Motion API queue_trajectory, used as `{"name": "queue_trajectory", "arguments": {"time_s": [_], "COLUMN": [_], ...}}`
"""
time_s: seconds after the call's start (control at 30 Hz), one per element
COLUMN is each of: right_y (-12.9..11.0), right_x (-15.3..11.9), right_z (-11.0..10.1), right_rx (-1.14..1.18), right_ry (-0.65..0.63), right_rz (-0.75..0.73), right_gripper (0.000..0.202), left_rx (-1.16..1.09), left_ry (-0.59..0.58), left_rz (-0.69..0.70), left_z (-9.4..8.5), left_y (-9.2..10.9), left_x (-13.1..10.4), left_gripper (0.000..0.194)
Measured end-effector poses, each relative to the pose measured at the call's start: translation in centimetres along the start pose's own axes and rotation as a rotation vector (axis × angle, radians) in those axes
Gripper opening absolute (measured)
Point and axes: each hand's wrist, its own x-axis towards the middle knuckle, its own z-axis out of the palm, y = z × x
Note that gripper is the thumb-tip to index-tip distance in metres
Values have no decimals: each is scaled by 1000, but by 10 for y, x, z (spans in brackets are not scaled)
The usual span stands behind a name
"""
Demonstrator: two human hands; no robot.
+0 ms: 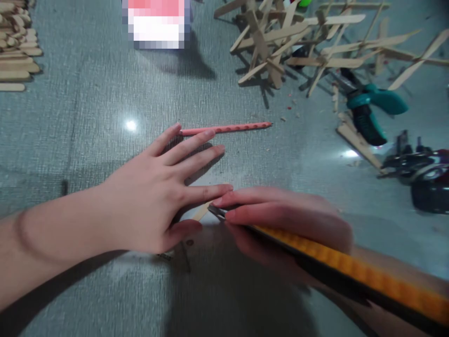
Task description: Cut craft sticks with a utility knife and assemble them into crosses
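Note:
My left hand (157,187) lies spread, palm down, over a thin wooden craft stick (202,211), most of which is hidden beneath it. In my right hand (291,217) is a utility knife (336,260) with a long orange and black handle, gripped close to its metal tip. That tip meets the stick or sits just above it, right beside my left index finger; actual contact is hard to tell. Beyond my left fingertips rests a pink pencil (242,127), its dark point to the right.
Crossed craft sticks (266,42) form open structures at the back right. Teal-handled pliers (368,112) and dark tools (417,164) lie at the right, near loose sticks (359,142). A stack of sticks (17,56) occupies the far left. A pixelated object (156,25) stands at the back.

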Motion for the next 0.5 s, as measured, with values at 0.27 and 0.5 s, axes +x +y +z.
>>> {"name": "queue_trajectory", "arguments": {"time_s": [0.27,0.5], "right_y": [-1,-1], "right_x": [1,3], "right_z": [1,-2], "right_rx": [27,-5], "right_ry": [-2,-26], "right_rz": [-2,-16], "right_gripper": [23,26], "left_rx": [-8,10], "left_ry": [49,27], "left_rz": [10,6], "left_z": [1,1], "left_y": [1,1], "left_x": [1,1], "left_gripper": [59,57]}}
